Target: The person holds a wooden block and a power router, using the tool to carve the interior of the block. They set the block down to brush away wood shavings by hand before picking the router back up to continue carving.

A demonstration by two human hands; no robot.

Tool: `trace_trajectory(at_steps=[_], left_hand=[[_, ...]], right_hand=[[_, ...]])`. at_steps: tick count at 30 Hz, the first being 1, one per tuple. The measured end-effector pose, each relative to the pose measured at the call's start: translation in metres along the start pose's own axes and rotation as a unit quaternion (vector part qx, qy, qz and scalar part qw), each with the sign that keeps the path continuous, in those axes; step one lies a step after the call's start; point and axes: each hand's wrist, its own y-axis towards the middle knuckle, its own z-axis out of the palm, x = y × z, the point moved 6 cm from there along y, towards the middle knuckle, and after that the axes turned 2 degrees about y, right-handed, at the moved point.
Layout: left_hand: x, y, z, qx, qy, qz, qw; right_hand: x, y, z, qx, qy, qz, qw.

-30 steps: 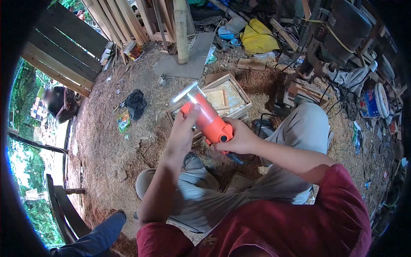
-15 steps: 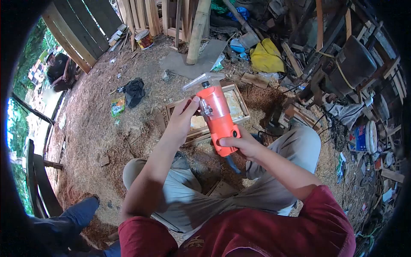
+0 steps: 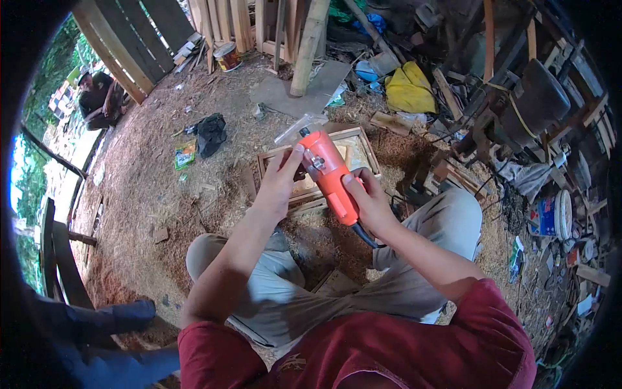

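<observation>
An orange trim router [image 3: 335, 193] with a clear plastic base [image 3: 293, 130] is held up over my lap, its base end pointing up and to the left. My left hand [image 3: 276, 185] grips it near the metal clamp by the base. Around the right side of the body wraps my right hand [image 3: 374, 205], thumb on the casing. A black cord [image 3: 365, 236] leaves the router's lower end. Beyond and partly behind it, a shallow wooden frame [image 3: 369, 150] with a pale panel inside lies on the ground.
Sawdust covers the ground [image 3: 139, 188]. A black plastic bag [image 3: 210, 135], a yellow cloth [image 3: 409, 87] and a bamboo post [image 3: 309, 55] stand or lie farther off. Scrap wood and a blue bucket [image 3: 545, 215] are at the right. Another person [image 3: 97, 100] sits far left; another's leg [image 3: 123, 318] is lower left.
The router has tilted further, its lower end swinging right. My right hand has shifted up from its rear end to the middle of the body. The leg at lower left has moved slightly.
</observation>
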Motion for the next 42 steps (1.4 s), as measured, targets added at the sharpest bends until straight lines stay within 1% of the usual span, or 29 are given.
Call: trace_trajectory(at_steps=[1, 3, 5, 6, 8, 10, 14, 16, 20, 22, 23, 25, 28, 31, 34, 35, 38, 39, 40, 42], left_hand=[[-0.001, 0.0, 0.001, 0.003, 0.014, 0.013, 1.0], [-0.007, -0.01, 0.003, -0.016, -0.01, 0.015, 1.0], [-0.007, -0.019, 0.0, -0.028, -0.03, 0.013, 0.999], [-0.009, -0.023, -0.001, -0.027, -0.031, 0.03, 0.999], [-0.014, -0.031, 0.0, -0.025, -0.032, 0.063, 0.997], [-0.016, -0.034, -0.002, -0.042, -0.041, 0.065, 0.996], [-0.003, -0.027, -0.015, -0.061, -0.056, 0.08, 0.993], [0.005, -0.03, -0.017, -0.054, -0.075, 0.04, 0.995], [0.013, -0.037, -0.02, -0.029, -0.094, -0.051, 0.994], [0.015, -0.042, -0.022, -0.075, -0.122, -0.044, 0.989], [0.016, -0.044, -0.025, -0.098, -0.137, -0.041, 0.985], [0.028, -0.046, -0.032, -0.112, -0.199, -0.055, 0.972], [0.038, -0.046, -0.046, -0.142, -0.26, -0.067, 0.953], [0.045, -0.052, -0.056, -0.158, -0.32, -0.092, 0.929], [0.046, -0.056, -0.069, -0.18, -0.376, -0.12, 0.901], [0.048, -0.058, -0.072, -0.189, -0.393, -0.132, 0.89], [0.056, -0.066, -0.086, -0.178, -0.408, -0.135, 0.885], [0.055, -0.067, -0.087, -0.185, -0.438, -0.142, 0.869], [0.056, -0.071, -0.09, -0.196, -0.436, -0.146, 0.866], [0.061, -0.08, -0.097, -0.22, -0.432, -0.152, 0.862]], right_hand=[[-0.004, 0.002, -0.001, 0.008, 0.01, -0.006, 1.0], [-0.001, 0.005, 0.001, 0.027, 0.012, -0.006, 1.0], [0.006, 0.006, 0.008, 0.053, 0.075, 0.001, 0.996], [0.008, 0.006, 0.012, 0.067, 0.106, 0.007, 0.992], [0.014, 0.005, 0.023, 0.105, 0.116, 0.016, 0.988], [0.02, 0.003, 0.033, 0.13, 0.127, 0.022, 0.983], [0.003, 0.01, 0.044, 0.132, 0.104, 0.042, 0.985], [-0.003, 0.012, 0.048, 0.142, 0.079, 0.039, 0.986], [-0.017, 0.014, 0.059, 0.142, 0.075, 0.074, 0.984], [-0.015, 0.011, 0.07, 0.148, 0.075, 0.086, 0.982], [-0.021, 0.013, 0.071, 0.146, 0.038, 0.081, 0.985], [-0.032, 0.018, 0.073, 0.143, -0.038, 0.071, 0.987], [-0.039, 0.017, 0.079, 0.132, -0.112, 0.127, 0.977], [-0.025, 0.016, 0.085, 0.122, -0.246, 0.1, 0.956], [-0.016, 0.018, 0.094, 0.169, -0.269, 0.121, 0.94], [-0.013, 0.016, 0.096, 0.179, -0.242, 0.166, 0.939], [-0.035, 0.045, 0.082, 0.21, -0.276, 0.069, 0.935], [-0.018, 0.046, 0.086, 0.209, -0.27, 0.084, 0.936], [-0.013, 0.049, 0.086, 0.188, -0.228, 0.133, 0.946], [0.003, 0.066, 0.089, 0.195, -0.277, 0.107, 0.935]])
